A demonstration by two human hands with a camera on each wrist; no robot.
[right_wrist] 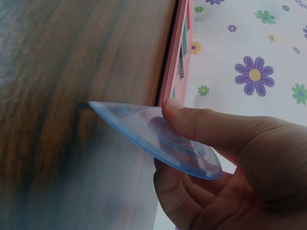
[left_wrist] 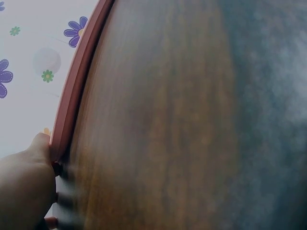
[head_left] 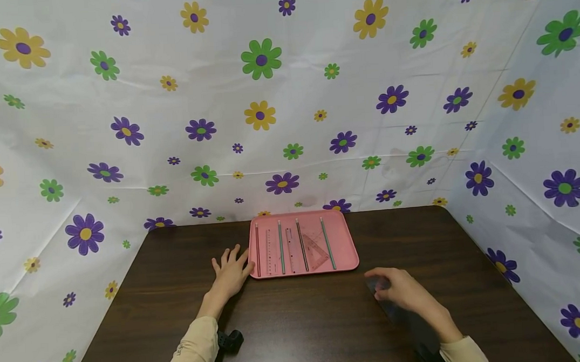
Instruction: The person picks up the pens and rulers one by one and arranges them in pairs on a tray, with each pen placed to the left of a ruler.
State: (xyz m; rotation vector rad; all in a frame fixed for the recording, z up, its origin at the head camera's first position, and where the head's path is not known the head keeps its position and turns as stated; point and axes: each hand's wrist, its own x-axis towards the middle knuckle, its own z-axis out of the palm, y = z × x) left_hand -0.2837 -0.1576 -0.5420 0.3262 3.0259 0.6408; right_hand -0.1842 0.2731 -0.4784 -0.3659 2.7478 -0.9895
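Between thumb and fingers, my right hand (head_left: 401,289) pinches a clear, bluish protractor (right_wrist: 134,120), held over the table to the right of the pink tray (head_left: 343,243). In the right wrist view its straight side faces the tray and its curved scale faces away. At the tray's left edge my left hand (head_left: 231,272) rests with fingers spread, the thumb against the rim. Inside the tray lie a red pencil (head_left: 257,250), a clear ruler (head_left: 269,252), a green pencil (head_left: 281,246), another ruler (head_left: 290,251), a black pencil (head_left: 302,245), a set square (head_left: 316,251) and a second green pencil (head_left: 328,244).
The dark wooden table (head_left: 306,320) stands against a white curtain (head_left: 298,137) printed with flowers, which also runs along both sides. A black device (head_left: 230,341) sits at the left wrist.
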